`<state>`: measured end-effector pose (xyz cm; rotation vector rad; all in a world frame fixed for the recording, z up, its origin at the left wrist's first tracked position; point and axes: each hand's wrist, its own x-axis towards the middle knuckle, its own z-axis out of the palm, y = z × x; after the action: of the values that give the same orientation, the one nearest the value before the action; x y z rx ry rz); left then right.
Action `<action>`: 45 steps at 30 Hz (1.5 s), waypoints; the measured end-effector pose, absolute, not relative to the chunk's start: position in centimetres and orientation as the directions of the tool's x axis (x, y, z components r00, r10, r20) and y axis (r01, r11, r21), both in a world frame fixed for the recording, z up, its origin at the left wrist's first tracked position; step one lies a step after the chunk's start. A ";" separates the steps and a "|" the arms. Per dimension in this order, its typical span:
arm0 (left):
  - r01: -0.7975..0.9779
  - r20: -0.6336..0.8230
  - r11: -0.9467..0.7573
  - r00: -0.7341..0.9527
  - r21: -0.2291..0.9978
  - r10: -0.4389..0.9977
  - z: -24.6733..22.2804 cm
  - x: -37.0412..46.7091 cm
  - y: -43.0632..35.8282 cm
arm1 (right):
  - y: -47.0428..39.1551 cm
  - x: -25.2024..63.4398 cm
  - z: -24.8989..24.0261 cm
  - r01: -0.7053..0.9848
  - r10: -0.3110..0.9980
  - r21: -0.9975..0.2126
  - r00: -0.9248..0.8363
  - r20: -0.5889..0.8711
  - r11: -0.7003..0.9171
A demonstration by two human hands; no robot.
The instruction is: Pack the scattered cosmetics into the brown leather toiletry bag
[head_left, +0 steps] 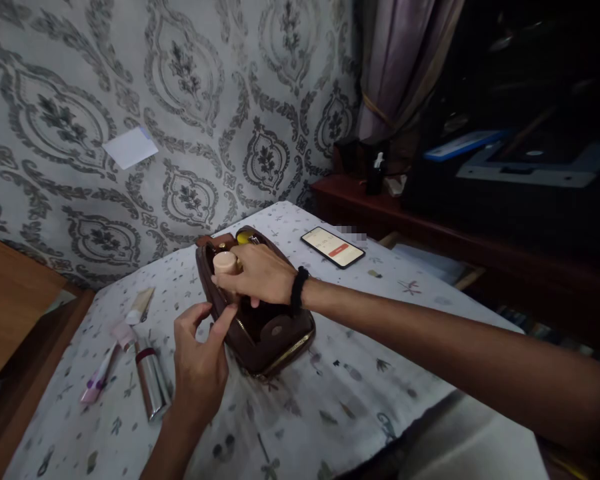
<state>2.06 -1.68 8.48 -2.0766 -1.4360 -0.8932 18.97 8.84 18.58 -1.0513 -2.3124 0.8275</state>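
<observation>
A dark brown zippered cosmetic bag (250,357) lies unzipped on the patterned cloth. My right hand (265,273), with a black band at the wrist, reaches into it. Its fingers close around a beige-capped bottle (225,262) that stands in the bag's far left part; the bottle's lower portion is hidden. My left hand (203,350) pinches the bag's left rim between thumb and fingers. Something yellow (245,237) shows at the far end of the bag, behind my right hand. The rest of the bag's inside is dark.
Left of the bag lie a silver tube (153,383), a pink-and-purple item (99,377) and a small cream tube (140,305). A lit smartphone (333,247) rests at the right. Beyond it, a dark red shelf (347,197) holds a dropper bottle (376,175).
</observation>
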 end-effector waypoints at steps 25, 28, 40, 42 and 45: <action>0.932 0.759 -0.361 0.245 -0.015 0.603 8.2 2.5 -1.5 | 10.6 18.2 20.7 0.604 0.740 -0.452 -0.634 0.225 0.656; 0.934 0.755 -0.356 0.246 -0.018 0.607 8.1 2.6 -1.5 | 10.8 18.0 20.4 0.590 0.721 -0.441 -0.653 0.233 0.677; 0.933 0.780 -0.360 0.226 -0.002 0.583 7.9 2.7 -1.4 | 11.5 19.0 20.6 0.583 0.741 -0.593 -0.671 0.033 0.555; 0.933 0.783 -0.359 0.231 -0.010 0.578 7.9 2.7 -1.4 | 11.5 19.2 20.6 0.569 0.731 -0.606 -0.681 0.030 0.555; 0.937 0.772 -0.347 0.239 -0.025 0.589 7.9 2.7 -1.5 | 11.6 19.3 20.6 0.629 0.757 -0.577 -0.653 -0.028 0.521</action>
<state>2.75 -1.49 7.95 -2.0251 -1.3917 -0.9360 19.32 11.55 20.65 -1.1745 -2.5350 0.8234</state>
